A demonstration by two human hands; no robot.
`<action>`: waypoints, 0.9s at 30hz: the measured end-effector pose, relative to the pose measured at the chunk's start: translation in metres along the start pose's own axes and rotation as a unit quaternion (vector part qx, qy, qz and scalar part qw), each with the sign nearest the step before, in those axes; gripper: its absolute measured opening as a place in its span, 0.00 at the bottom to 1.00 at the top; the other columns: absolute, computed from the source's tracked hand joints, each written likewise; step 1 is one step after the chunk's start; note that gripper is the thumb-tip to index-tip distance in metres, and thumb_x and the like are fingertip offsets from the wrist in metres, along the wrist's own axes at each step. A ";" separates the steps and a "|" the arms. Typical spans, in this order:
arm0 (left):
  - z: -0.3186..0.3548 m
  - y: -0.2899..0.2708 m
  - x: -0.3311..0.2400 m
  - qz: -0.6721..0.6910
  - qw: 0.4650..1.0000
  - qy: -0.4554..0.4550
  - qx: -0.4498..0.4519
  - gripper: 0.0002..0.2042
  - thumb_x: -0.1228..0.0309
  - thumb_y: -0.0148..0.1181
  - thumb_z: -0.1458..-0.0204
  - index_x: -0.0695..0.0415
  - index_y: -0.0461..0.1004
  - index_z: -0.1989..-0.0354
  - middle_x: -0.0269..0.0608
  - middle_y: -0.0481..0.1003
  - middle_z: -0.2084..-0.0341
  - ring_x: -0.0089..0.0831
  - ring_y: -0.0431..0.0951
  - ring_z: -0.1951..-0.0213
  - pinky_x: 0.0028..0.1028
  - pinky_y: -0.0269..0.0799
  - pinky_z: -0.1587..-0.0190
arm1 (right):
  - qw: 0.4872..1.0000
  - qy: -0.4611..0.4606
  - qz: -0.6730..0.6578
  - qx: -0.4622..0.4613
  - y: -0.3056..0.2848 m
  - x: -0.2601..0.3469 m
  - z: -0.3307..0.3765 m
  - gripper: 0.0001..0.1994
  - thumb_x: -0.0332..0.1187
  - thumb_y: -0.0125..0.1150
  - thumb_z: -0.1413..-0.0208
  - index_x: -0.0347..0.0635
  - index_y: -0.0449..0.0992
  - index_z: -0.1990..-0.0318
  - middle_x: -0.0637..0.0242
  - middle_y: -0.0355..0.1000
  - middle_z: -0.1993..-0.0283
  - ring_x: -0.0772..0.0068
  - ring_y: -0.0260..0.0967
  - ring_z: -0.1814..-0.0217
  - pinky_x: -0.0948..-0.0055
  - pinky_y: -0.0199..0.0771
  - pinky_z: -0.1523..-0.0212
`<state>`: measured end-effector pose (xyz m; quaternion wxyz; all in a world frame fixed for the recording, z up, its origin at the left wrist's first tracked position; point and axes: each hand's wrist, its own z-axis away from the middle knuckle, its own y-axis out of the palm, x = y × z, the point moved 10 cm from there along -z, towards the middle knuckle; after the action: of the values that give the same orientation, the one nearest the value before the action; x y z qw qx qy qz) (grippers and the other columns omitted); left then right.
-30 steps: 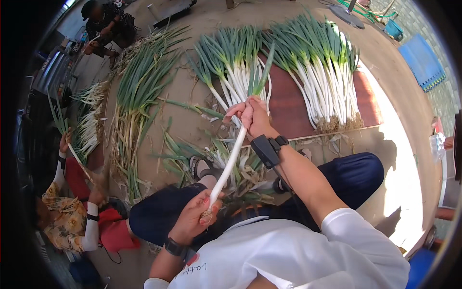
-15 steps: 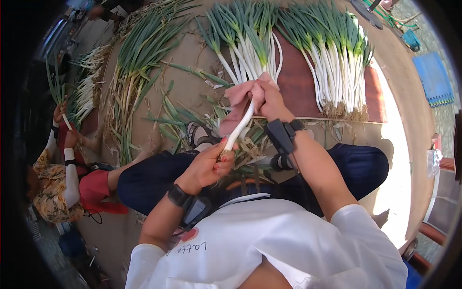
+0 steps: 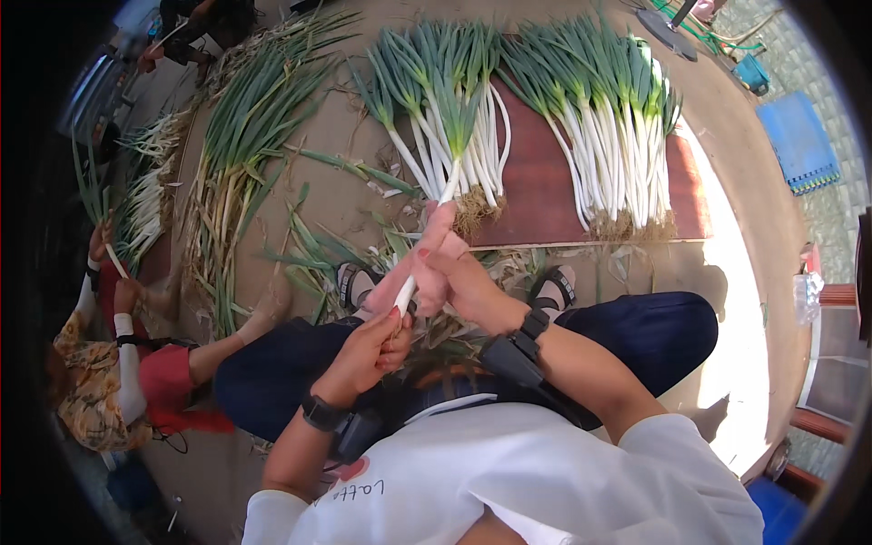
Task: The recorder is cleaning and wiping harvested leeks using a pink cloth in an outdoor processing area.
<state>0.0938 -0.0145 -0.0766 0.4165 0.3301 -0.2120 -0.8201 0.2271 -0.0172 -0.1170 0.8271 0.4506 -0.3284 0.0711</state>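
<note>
Left grip point(image 3: 371, 352) was curled tightly around the root end of a slender, white-stemmed, green-leaved leek point(image 3: 450, 183) slanting through the frame's centre; the right grip point(image 3: 463, 285) was closed over a soft pink cloth point(image 3: 440, 229) around its stem. The leek appeared light, fairly stiff, likely slick and easily bruised; its firm white stem looked the surest hold.

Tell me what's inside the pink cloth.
A leek runs through the cloth in the right hand. White stalk shows at both ends, one near the left hand. The stretch between is covered, so its surface cannot be seen.
</note>
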 end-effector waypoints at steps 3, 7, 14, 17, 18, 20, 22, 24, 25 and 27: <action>0.012 0.007 -0.011 0.111 0.991 0.009 0.073 0.12 0.60 0.36 0.41 0.54 0.62 0.68 0.25 0.52 0.87 0.15 0.48 0.88 0.16 0.44 0.86 | 0.990 -0.086 0.095 -0.056 -0.052 0.071 -0.039 0.13 0.29 0.49 0.50 0.36 0.66 0.55 0.65 0.67 0.61 0.72 0.66 0.60 0.71 0.67 0.57; 0.015 0.001 -0.021 0.139 0.985 0.017 0.104 0.14 0.58 0.34 0.41 0.53 0.62 0.69 0.27 0.53 0.87 0.16 0.49 0.88 0.16 0.45 0.86 | 0.945 -0.184 0.194 -0.189 -0.085 0.176 -0.034 0.13 0.32 0.48 0.49 0.34 0.66 0.58 0.64 0.67 0.63 0.73 0.67 0.62 0.75 0.68 0.65; 0.006 0.007 -0.009 0.062 0.996 -0.003 0.065 0.14 0.57 0.35 0.42 0.52 0.59 0.72 0.27 0.51 0.88 0.16 0.48 0.88 0.17 0.43 0.86 | 0.941 -0.154 0.300 -0.008 -0.002 0.094 -0.010 0.18 0.39 0.55 0.49 0.34 0.65 0.57 0.65 0.65 0.61 0.75 0.64 0.58 0.76 0.65 0.59; 0.013 0.007 -0.014 -0.104 0.993 0.048 -0.003 0.13 0.58 0.35 0.41 0.52 0.59 0.72 0.27 0.52 0.87 0.15 0.47 0.87 0.16 0.42 0.86 | 0.864 -0.272 0.420 -0.059 0.009 0.063 -0.022 0.20 0.39 0.53 0.47 0.29 0.63 0.54 0.63 0.67 0.61 0.74 0.65 0.58 0.74 0.66 0.60; 0.014 0.006 -0.014 -0.120 0.992 0.044 -0.020 0.13 0.59 0.35 0.41 0.53 0.59 0.72 0.27 0.52 0.87 0.15 0.47 0.87 0.16 0.42 0.85 | 0.861 -0.280 0.420 -0.068 0.000 0.068 -0.031 0.20 0.39 0.53 0.47 0.29 0.63 0.54 0.63 0.67 0.61 0.74 0.65 0.58 0.74 0.66 0.60; 0.013 0.006 -0.014 -0.145 0.988 0.045 -0.008 0.13 0.60 0.35 0.41 0.53 0.59 0.72 0.27 0.52 0.87 0.15 0.47 0.87 0.16 0.42 0.85 | 0.886 -0.141 0.436 -0.068 -0.028 0.061 -0.069 0.19 0.38 0.51 0.47 0.30 0.64 0.55 0.59 0.67 0.60 0.73 0.65 0.59 0.74 0.66 0.62; 0.013 0.010 -0.014 -0.151 0.987 0.048 0.011 0.13 0.59 0.36 0.41 0.53 0.59 0.72 0.27 0.52 0.87 0.15 0.47 0.86 0.16 0.43 0.85 | 0.897 -0.080 0.394 -0.184 -0.081 0.083 -0.086 0.17 0.37 0.49 0.46 0.33 0.65 0.55 0.59 0.66 0.60 0.74 0.64 0.62 0.74 0.65 0.66; 0.012 0.004 -0.011 -0.109 0.993 0.047 0.030 0.13 0.58 0.36 0.41 0.53 0.59 0.72 0.27 0.52 0.87 0.15 0.48 0.87 0.16 0.43 0.85 | 0.891 -0.193 0.300 -0.281 -0.106 0.135 -0.074 0.14 0.34 0.50 0.47 0.36 0.64 0.55 0.63 0.66 0.62 0.77 0.63 0.65 0.75 0.65 0.68; 0.015 -0.003 -0.010 -0.060 0.996 0.051 0.039 0.14 0.58 0.36 0.41 0.53 0.60 0.72 0.27 0.52 0.87 0.15 0.48 0.87 0.16 0.44 0.85 | 0.887 -0.226 0.269 -0.300 -0.103 0.156 -0.064 0.15 0.33 0.50 0.48 0.36 0.64 0.55 0.63 0.66 0.62 0.77 0.62 0.64 0.76 0.64 0.67; 0.011 -0.019 -0.011 0.028 0.997 0.050 0.044 0.14 0.57 0.37 0.42 0.54 0.60 0.71 0.27 0.53 0.87 0.16 0.49 0.87 0.16 0.46 0.85 | 0.879 -0.295 0.244 -0.285 -0.090 0.201 -0.045 0.17 0.33 0.52 0.49 0.37 0.61 0.53 0.65 0.65 0.61 0.78 0.61 0.63 0.77 0.62 0.64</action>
<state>0.0803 0.0056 -0.0764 0.4347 0.3822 -0.2360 -0.7806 0.4414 -0.0695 -0.0749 0.7413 0.1007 -0.6625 0.0380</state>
